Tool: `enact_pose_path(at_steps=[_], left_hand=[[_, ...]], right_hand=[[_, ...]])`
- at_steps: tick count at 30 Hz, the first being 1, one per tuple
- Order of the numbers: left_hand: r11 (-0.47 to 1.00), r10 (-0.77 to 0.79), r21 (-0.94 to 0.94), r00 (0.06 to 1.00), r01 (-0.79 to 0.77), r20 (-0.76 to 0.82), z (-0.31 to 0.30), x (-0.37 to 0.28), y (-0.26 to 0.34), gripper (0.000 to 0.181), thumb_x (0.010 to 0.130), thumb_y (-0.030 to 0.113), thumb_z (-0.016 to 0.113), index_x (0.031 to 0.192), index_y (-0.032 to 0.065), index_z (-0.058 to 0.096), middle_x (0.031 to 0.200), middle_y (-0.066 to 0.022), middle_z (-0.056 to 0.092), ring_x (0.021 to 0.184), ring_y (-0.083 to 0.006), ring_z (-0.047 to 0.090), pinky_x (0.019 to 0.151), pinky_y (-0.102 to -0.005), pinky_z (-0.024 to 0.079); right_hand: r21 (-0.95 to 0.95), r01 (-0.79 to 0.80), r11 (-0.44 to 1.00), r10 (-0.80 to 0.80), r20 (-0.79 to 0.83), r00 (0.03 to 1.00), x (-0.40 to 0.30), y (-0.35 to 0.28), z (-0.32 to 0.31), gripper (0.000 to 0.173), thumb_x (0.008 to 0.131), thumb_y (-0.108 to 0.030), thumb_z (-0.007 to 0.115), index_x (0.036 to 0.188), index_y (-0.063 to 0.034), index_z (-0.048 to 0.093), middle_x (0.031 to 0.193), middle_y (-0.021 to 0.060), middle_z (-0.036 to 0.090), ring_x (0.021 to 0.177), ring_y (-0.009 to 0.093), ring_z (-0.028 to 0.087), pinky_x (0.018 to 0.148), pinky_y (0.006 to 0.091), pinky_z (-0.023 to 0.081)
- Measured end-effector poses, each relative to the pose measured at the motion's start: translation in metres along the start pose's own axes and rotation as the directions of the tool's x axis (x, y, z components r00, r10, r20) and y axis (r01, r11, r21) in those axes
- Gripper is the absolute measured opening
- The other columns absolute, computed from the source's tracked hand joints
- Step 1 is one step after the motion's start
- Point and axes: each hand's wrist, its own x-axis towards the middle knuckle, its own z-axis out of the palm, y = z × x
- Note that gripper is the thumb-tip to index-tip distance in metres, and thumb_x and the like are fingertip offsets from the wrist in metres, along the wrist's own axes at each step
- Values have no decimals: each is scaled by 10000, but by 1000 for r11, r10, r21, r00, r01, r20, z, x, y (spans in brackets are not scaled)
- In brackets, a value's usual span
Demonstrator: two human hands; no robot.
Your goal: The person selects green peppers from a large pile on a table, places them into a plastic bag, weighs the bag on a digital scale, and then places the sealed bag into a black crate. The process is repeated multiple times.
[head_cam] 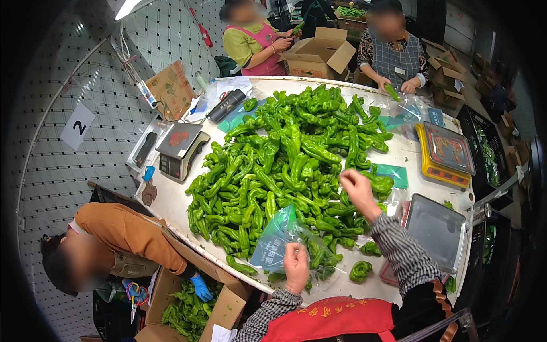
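My left hand (296,267) pinches the edge of a clear plastic bag (275,243) with a blue and green printed panel. The bag lies over the near edge of a large heap of green peppers (273,171). Over the right part of that heap is my right hand (359,192), its fingers curled and the wrist bent. Whether anything sits between those fingers is hidden. A single curled pepper (360,271) lies on the white table (333,293) to the right of the bag. Another printed bag (393,176) lies beyond my right hand, partly under peppers.
To the right are a metal tray scale (436,233) and a yellow scale (444,154). A digital scale (181,149) and a black bottle (226,104) stand at left. One co-worker with scissors (136,297) reaches into a pepper box (160,299); two others stand across the table.
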Motion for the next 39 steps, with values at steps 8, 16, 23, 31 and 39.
enact_pose_path(at_steps=[8,16,23,31,39], left_hand=[[868,-165,492,896,-67,413,-11,-1,-7,305,958,274,723,1115,67,564,630,-71,576,549,-209,580,513,-362,428],[769,2,575,901,-278,433,-21,2,40,515,843,286,826,1243,51,604,706,-88,618,606,-256,633,560,-401,495],[598,586,500,767,-626,260,16,32,69,687,792,107,843,1391,33,516,1300,-201,577,1161,-404,589,1005,-500,465],[951,179,190,937,-243,301,12,37,37,637,790,38,828,1347,36,518,1169,-161,686,1142,-337,667,1020,-469,506],[481,-219,-723,867,496,448,-3,56,-12,372,956,109,681,1283,32,520,1015,-152,676,970,-294,657,923,-461,544]], right_hand=[[-365,-37,930,38,-4,999,107,125,41,544,902,-279,748,1374,-54,599,1224,203,686,1108,357,663,1000,429,504],[110,-34,993,45,-98,994,55,9,-12,250,947,-169,715,1140,-12,690,861,4,683,726,60,575,622,237,451],[90,87,992,-104,219,970,-51,-92,-61,279,861,-114,721,1106,16,690,899,84,736,781,153,695,702,270,530],[251,-42,967,-114,574,811,-53,-124,-25,259,892,-23,636,1140,37,679,820,93,713,670,142,692,611,270,543],[-531,626,571,-482,399,780,144,4,76,394,857,-5,644,1245,-66,666,1377,148,604,1265,346,555,1029,443,478]])
